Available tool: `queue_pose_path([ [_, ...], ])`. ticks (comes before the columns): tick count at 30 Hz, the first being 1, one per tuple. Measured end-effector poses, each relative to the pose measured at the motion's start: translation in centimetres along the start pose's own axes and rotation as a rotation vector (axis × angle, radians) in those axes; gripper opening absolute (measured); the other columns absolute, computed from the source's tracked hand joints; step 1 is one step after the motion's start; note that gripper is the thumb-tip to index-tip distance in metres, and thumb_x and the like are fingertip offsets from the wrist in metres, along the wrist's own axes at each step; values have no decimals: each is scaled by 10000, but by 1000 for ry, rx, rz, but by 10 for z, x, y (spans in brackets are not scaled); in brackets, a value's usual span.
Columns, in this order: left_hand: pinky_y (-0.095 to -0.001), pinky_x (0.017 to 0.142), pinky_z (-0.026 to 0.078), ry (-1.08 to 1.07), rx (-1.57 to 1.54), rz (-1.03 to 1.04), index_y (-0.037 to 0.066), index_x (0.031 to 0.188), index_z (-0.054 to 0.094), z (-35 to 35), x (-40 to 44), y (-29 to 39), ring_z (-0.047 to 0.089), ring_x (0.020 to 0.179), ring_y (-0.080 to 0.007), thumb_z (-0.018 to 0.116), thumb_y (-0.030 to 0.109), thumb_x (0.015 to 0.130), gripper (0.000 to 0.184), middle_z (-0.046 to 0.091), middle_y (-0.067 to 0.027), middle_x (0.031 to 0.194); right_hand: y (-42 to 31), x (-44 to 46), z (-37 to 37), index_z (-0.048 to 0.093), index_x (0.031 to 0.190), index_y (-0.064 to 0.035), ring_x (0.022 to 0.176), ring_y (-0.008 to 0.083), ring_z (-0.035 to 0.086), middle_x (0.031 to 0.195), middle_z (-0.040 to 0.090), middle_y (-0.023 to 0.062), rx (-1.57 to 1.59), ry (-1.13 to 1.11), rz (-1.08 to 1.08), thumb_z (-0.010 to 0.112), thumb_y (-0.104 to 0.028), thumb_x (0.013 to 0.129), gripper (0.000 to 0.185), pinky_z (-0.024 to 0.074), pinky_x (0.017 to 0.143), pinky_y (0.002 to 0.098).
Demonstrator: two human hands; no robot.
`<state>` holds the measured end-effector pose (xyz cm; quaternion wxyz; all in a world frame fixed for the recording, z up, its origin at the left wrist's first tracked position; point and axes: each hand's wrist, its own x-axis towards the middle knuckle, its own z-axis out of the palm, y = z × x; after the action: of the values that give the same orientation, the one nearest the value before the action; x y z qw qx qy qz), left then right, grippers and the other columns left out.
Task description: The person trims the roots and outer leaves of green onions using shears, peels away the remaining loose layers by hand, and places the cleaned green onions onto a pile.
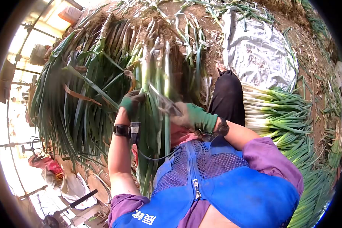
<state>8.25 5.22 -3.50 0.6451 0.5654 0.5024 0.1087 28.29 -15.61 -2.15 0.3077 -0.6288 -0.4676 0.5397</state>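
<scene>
My left hand [132, 103], in a green and dark glove, is closed round the leaves of a green onion [145, 72], whose pale stalk and roots point away from me. My right hand [195, 117], gloved alike, grips a knife [166, 100], partly smeared by motion. Its blade slants up and left, close beside the onion stalk. A second green onion [167, 70] with a white stalk lies just right of the first. To the left of my hands spreads a large pile of untrimmed green onions [83, 83], with dry outer leaves and soil-brown roots.
Cleaned green onions [273, 106] lie in rows at my right, white ends toward my leg [228, 95]. Beyond them is a white plastic sheet [258, 53] on the soil. Bags [74, 186] and a metal frame [12, 145] stand at the left.
</scene>
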Motion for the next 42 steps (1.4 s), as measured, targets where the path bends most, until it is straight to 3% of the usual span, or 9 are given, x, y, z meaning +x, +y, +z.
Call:
queue_pose_path([
  [12, -255, 749, 479, 85, 208, 9, -7, 1120, 701, 5, 12, -8, 604, 808, -97, 755, 233, 863, 355, 702, -11, 951, 26, 75, 9, 623, 1109, -7, 823, 368, 691, 903, 693, 232, -262, 203, -90, 658, -488, 842, 552, 520, 761, 440],
  [13, -256, 742, 480, 81, 210, 0, -6, 1119, 701, 4, 15, -11, 602, 802, -95, 755, 233, 864, 353, 700, -8, 944, 19, 87, -1, 625, 1085, 64, 886, 415, 686, 951, 683, 289, -186, 110, -55, 634, -490, 825, 612, 529, 808, 441],
  [18, -257, 720, 483, 86, 184, 4, 5, 1110, 702, 0, 17, -18, 595, 773, -85, 754, 237, 874, 335, 692, 6, 911, -5, 157, -26, 671, 947, 66, 609, 262, 654, 819, 684, 179, -47, 134, 39, 597, -309, 887, 388, 544, 577, 378],
  [21, -258, 727, 486, 89, 144, 40, 9, 1124, 694, -6, 17, -20, 600, 791, -90, 748, 234, 889, 329, 690, 2, 920, -7, 165, -34, 661, 863, 83, 584, 253, 629, 696, 655, 151, 103, 88, 138, 627, -347, 860, 432, 512, 554, 370],
  [24, -257, 756, 486, 74, 57, 52, 0, 1138, 686, -10, 10, -15, 610, 831, -100, 735, 223, 891, 336, 688, -10, 944, 14, 140, -22, 673, 847, 70, 606, 258, 642, 714, 665, 152, 36, 123, -104, 648, -383, 827, 453, 508, 565, 381],
  [29, -265, 816, 486, -45, 7, 114, -15, 1157, 668, -19, 3, -9, 618, 891, -121, 694, 236, 907, 355, 685, -29, 987, 38, 78, 11, 684, 878, 31, 749, 335, 683, 808, 688, 223, -153, 80, -89, 642, -529, 797, 567, 528, 718, 421],
  [33, -271, 823, 495, -147, -120, -53, 5, 1136, 683, -10, -22, 8, 610, 911, -95, 691, 247, 931, 317, 676, -1, 982, 33, 94, -12, 645, 1132, -25, 756, 263, 663, 836, 679, 157, -157, 80, -2, 607, -493, 821, 563, 513, 717, 399],
  [37, -256, 844, 458, 8, 19, -30, 10, 1139, 678, 1, -29, -16, 592, 906, -89, 708, 273, 930, 337, 675, 12, 977, 1, 118, -29, 656, 1015, 38, 717, 275, 664, 797, 680, 168, -209, 245, -73, 627, -459, 837, 529, 527, 715, 397],
  [42, -254, 839, 465, 64, 65, -41, -10, 1153, 663, 11, -30, -14, 597, 905, -89, 721, 258, 924, 357, 684, -10, 1011, -17, 147, -43, 648, 1136, 42, 934, 362, 700, 1010, 704, 252, -240, 199, 49, 621, -424, 840, 553, 531, 849, 414],
])
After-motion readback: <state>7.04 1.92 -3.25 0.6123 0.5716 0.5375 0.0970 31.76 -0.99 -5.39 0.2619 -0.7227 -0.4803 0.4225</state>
